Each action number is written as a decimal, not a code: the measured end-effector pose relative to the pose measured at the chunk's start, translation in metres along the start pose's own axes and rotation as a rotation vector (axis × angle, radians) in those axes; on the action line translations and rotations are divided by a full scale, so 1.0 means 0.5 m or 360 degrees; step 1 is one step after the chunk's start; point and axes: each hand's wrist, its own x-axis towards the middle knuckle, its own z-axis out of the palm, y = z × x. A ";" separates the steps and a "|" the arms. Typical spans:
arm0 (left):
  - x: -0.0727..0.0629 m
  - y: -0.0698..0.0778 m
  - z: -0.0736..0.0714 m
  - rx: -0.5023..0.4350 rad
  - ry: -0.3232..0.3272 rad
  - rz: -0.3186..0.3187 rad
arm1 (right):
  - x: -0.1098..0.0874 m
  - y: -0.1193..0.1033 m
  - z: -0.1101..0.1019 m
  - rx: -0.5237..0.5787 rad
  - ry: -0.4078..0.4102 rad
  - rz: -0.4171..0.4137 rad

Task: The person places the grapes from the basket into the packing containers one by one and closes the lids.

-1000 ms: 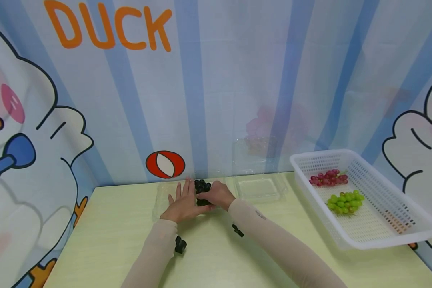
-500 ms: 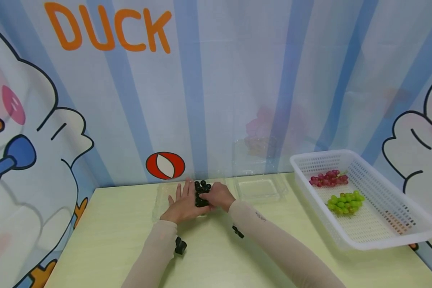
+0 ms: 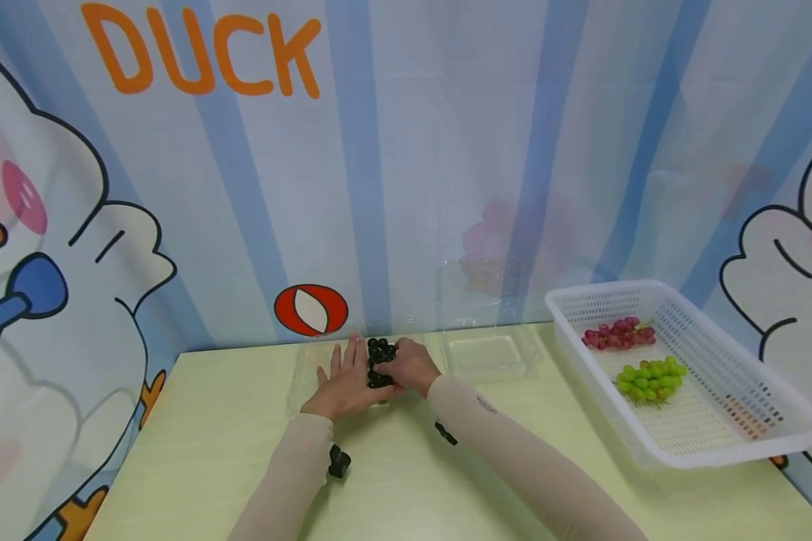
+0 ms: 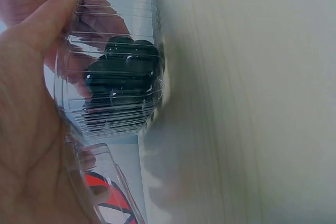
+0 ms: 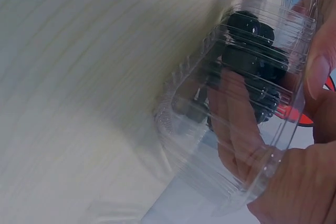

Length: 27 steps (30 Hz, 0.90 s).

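A bunch of black grapes (image 3: 381, 350) lies inside a clear plastic clamshell box (image 4: 110, 124) at the back middle of the table. My right hand (image 3: 411, 368) reaches into the box from the right and grips the bunch, its thumb across the top. Through the ribbed wall in the right wrist view, its fingers show against the grapes (image 5: 254, 59). My left hand (image 3: 341, 387) lies over the box's left side, on the opened lid (image 3: 301, 387), fingers straight and spread. Its thumb (image 4: 50, 19) rests along the near rim in the left wrist view.
A second clear clamshell box (image 3: 487, 357) stands open to the right, its lid leaning on the striped backdrop (image 3: 406, 188). Farther right, a white perforated basket (image 3: 724, 451) holds red grapes (image 3: 619, 334) and green grapes (image 3: 649, 381). The backdrop rises along the table's back edge.
The black grapes have shifted slightly under the right hand, whose thumb has drawn back a little to the right. The left hand stays in place.
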 end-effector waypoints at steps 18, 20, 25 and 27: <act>0.002 0.003 -0.003 -0.0006 -0.0028 0.0012 | -0.003 -0.002 -0.009 0.0002 -0.0106 -0.0039; 0.002 0.002 -0.003 -0.0010 -0.0031 0.0013 | -0.005 -0.002 -0.010 -0.0011 -0.0102 -0.0044; 0.003 0.000 -0.003 -0.0016 -0.0027 0.0012 | -0.009 -0.005 -0.013 -0.0024 -0.0101 -0.0047; 0.002 0.001 -0.003 -0.0015 -0.0032 0.0007 | -0.011 -0.005 -0.015 -0.0027 -0.0114 -0.0035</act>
